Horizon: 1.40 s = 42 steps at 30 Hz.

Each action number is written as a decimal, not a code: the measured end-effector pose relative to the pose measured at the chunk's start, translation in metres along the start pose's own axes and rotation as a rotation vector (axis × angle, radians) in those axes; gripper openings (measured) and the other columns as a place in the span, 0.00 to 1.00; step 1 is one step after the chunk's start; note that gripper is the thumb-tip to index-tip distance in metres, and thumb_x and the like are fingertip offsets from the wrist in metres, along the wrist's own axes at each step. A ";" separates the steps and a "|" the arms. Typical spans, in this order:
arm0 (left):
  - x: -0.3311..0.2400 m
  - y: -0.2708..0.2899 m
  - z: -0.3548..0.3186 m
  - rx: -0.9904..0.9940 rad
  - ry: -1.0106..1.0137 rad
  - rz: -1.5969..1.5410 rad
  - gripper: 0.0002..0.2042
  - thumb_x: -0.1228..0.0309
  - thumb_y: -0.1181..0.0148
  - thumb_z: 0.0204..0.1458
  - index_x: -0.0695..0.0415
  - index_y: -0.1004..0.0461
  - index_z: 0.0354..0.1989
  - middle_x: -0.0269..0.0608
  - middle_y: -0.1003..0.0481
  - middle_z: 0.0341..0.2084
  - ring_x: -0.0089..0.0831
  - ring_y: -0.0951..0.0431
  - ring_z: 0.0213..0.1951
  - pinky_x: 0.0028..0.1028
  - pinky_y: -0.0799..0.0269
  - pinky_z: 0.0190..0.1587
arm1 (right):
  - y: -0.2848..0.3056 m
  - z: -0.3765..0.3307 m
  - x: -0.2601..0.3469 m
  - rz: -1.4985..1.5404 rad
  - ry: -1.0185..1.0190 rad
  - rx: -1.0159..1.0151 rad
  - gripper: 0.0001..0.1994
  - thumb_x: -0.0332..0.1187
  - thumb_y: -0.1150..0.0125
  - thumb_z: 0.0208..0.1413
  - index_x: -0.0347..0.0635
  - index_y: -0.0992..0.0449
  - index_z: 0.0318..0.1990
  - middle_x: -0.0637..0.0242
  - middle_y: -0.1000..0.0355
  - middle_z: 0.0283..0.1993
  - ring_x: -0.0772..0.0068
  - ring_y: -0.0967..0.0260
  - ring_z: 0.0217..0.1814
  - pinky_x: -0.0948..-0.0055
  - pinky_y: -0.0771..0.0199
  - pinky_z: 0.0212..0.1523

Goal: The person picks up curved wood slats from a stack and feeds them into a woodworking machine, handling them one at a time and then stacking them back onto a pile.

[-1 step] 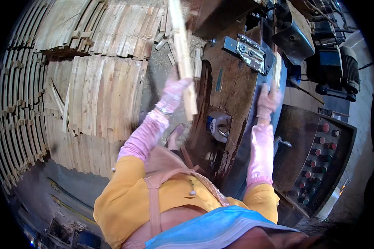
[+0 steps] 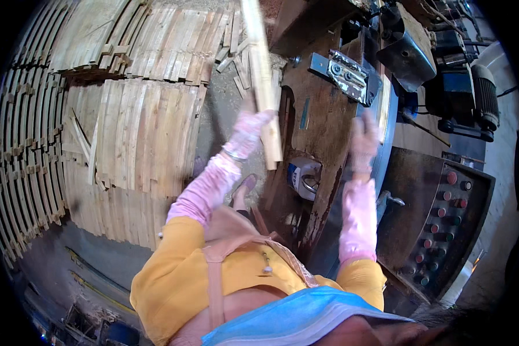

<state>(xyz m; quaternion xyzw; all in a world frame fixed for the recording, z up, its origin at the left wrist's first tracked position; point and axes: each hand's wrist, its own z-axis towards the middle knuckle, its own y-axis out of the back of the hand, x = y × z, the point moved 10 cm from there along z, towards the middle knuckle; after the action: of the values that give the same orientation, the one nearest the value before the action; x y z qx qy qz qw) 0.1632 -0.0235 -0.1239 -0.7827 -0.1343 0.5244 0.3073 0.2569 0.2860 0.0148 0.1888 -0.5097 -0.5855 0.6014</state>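
Left hand (image 2: pixel 252 128) clamps the slat (image 2: pixel 262 81) near its lower end; light, stiff. Right hand (image 2: pixel 364 141) blurred, grip unclear.

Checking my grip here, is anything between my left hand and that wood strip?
Nothing visible. The left hand is closed right on the wood strip, holding it near its lower end. The right hand is apart, over the machine table.
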 end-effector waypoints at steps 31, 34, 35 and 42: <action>0.151 0.209 -0.028 -0.079 0.419 1.802 0.42 0.43 0.43 0.56 0.57 0.43 0.74 0.57 0.39 0.71 0.46 0.40 0.72 0.40 0.47 0.73 | 0.060 -0.053 -0.019 -0.221 -0.381 -0.047 0.26 0.42 0.46 0.66 0.35 0.34 0.67 0.35 0.25 0.51 0.28 0.29 0.52 0.44 0.28 0.51; 0.105 0.269 -0.032 -0.305 0.403 2.048 0.48 0.37 0.48 0.58 0.53 0.55 0.79 0.54 0.56 0.78 0.49 0.59 0.79 0.52 0.70 0.77 | 0.089 -0.181 -0.043 -0.493 -0.478 -0.009 0.30 0.39 0.44 0.65 0.33 0.38 0.71 0.33 0.27 0.55 0.32 0.30 0.56 0.47 0.31 0.57; 0.102 0.301 -0.038 -0.288 0.529 2.091 0.48 0.37 0.47 0.57 0.53 0.56 0.80 0.54 0.58 0.79 0.52 0.61 0.79 0.56 0.70 0.76 | 0.099 -0.219 -0.034 -0.495 -0.601 0.101 0.30 0.39 0.45 0.66 0.34 0.38 0.72 0.34 0.27 0.54 0.33 0.30 0.55 0.47 0.32 0.57; 0.114 0.395 -0.070 -0.471 0.851 2.238 0.37 0.57 0.52 0.64 0.54 0.56 0.79 0.52 0.59 0.79 0.55 0.62 0.79 0.56 0.66 0.75 | 0.159 -0.384 0.008 -0.713 -0.525 0.201 0.31 0.42 0.49 0.70 0.26 0.40 0.71 0.38 0.31 0.60 0.38 0.33 0.60 0.48 0.34 0.59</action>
<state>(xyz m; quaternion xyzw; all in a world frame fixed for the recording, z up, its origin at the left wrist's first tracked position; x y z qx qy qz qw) 0.2298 -0.2924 -0.4353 -0.6119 0.6336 0.1643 -0.4441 0.6570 0.1752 -0.0084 0.2552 -0.6025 -0.7316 0.1914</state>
